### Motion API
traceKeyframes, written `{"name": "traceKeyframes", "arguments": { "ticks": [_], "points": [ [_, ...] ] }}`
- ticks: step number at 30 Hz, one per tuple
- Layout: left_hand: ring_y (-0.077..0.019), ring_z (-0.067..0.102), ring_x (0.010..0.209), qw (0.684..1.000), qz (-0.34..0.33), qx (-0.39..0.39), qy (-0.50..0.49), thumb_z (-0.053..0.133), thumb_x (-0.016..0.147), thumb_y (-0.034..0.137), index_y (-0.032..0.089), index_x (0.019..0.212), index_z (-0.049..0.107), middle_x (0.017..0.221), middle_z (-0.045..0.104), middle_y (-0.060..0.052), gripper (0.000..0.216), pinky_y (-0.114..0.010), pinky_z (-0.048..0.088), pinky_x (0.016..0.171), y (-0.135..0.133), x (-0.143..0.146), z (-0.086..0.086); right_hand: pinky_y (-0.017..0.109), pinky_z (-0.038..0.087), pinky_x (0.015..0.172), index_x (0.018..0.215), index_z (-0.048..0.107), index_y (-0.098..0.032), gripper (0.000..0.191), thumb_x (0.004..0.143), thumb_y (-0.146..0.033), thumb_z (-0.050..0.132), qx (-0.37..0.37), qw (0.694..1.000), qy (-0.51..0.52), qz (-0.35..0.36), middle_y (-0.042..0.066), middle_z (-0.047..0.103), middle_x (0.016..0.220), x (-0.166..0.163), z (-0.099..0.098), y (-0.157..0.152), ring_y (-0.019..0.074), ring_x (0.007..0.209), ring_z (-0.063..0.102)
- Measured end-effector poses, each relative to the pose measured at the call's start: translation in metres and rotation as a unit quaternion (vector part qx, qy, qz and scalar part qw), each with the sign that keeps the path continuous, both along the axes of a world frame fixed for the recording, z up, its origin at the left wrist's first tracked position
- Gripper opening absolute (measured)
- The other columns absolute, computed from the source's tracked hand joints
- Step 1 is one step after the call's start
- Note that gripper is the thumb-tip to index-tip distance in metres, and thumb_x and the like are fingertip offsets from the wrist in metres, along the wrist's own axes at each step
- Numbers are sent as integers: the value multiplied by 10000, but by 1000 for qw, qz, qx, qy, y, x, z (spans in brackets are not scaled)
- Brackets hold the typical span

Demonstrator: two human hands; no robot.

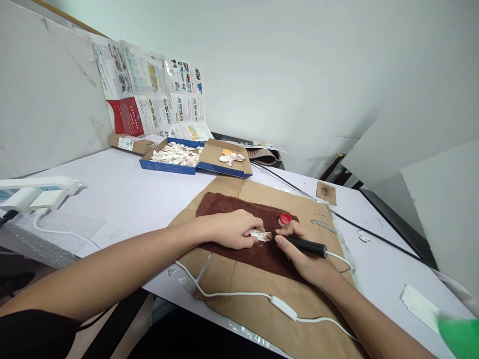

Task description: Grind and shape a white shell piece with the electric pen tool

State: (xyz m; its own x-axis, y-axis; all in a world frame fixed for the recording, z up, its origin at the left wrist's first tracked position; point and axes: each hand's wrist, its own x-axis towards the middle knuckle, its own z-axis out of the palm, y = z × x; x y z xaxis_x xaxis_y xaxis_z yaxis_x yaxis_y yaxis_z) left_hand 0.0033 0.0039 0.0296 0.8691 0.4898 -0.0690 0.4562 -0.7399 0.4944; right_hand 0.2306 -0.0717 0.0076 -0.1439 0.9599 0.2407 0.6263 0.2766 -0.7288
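Note:
Over a folded brown cloth [235, 204], my left hand [237, 228] pinches a small white shell [261, 235] between thumb and fingers. My right hand [299, 249] grips a black corded pen-shaped tool [305, 246] like a pencil. The tool's brass-coloured tip meets the right end of the shell, or sits very close to it; I cannot tell which. Just behind my right fingers stands a small round pot [285, 219] with red inside. Pale specks lie on the cloth near the shell.
Brown paper [239, 284] lies under the cloth, crossed by a white cable with an inline switch [283, 308]. Tweezers [324, 226] lie to the right. Behind, a blue box [168, 167] holds many shells. A power strip [41, 189] is at left, green material [458, 336] at right.

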Motion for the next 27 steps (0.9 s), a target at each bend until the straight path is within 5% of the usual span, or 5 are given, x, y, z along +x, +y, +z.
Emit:
{"name": "traceKeyframes", "arguments": {
  "ticks": [7,10,14,20,27],
  "points": [
    [-185,629,758,1000,-2,-5,-14,630,867,174,165,1103,718,798,663,-8,252,-274,409,646,4,0,-4,278,399,494,734,590,-240,344,890,-525,704,-43,994,102,-19,-29,578,620,-2,-3,2,136,508,482],
    [-167,616,707,999,12,-25,-27,629,852,178,172,1128,741,781,672,4,299,-264,403,624,5,0,-5,258,322,421,700,541,-243,381,839,-542,732,-74,968,230,-62,-34,584,574,-2,-2,3,111,421,427],
    [-149,620,692,998,19,-38,-52,629,841,188,172,1152,765,799,693,6,340,-246,419,634,5,-1,-6,247,288,402,669,501,-241,346,824,-449,730,-26,931,345,-112,-39,611,566,0,2,4,86,370,385],
    [-139,622,686,996,23,-17,-85,610,836,187,169,1202,762,801,712,4,397,-242,432,661,16,1,4,250,316,416,684,516,-245,307,834,-411,727,26,923,359,-136,-40,614,557,4,9,3,99,390,426],
    [-124,475,609,992,-31,90,-88,555,845,160,169,848,707,673,600,21,152,-275,315,616,39,35,24,258,311,415,673,551,-243,365,790,-502,780,30,946,282,-154,-31,595,540,18,6,10,116,425,443]
  ]
}}
